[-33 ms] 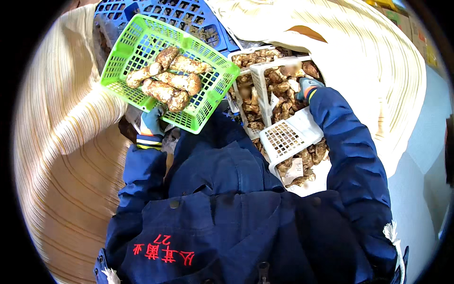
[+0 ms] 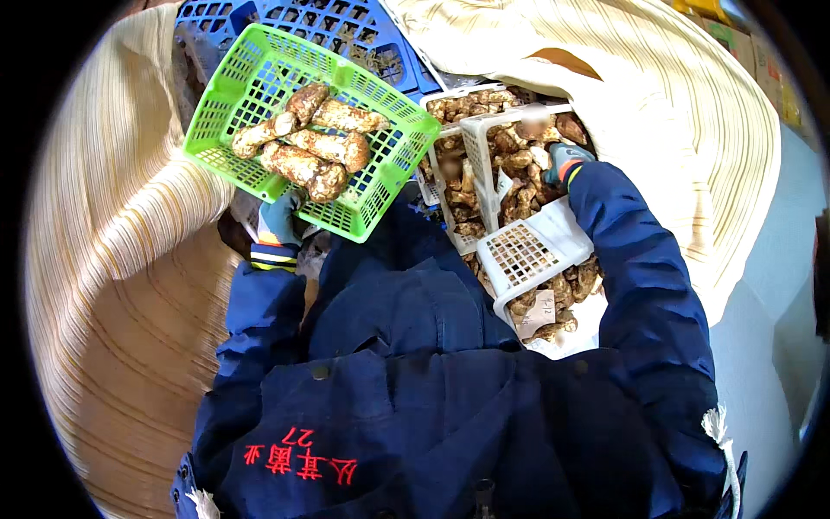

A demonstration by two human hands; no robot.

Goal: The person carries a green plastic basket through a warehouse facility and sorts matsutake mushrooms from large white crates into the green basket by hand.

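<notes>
My left hand [image 2: 279, 221], in a grey and orange glove, is closed on the near rim of a bright green plastic basket [image 2: 402, 164]. The basket is tilted, and several brown-and-white mushrooms [image 2: 316, 160] with thick stems lie inside it. On the right, my gloved right hand [image 2: 566, 158] reaches into a white plastic basket [image 2: 475, 156] full of similar mushrooms [image 2: 516, 162]. Its fingers are curled against a pale mushroom [image 2: 540, 156] there; their tips are partly hidden among the pile.
Another white basket [image 2: 529, 255] lies nearer to me, with mushrooms and a paper tag [image 2: 538, 313] beside it. More mushroom-filled white baskets stand behind. A blue plastic crate [image 2: 346, 39] is at the far left. Striped cream cloth [image 2: 112, 242] drapes both sides.
</notes>
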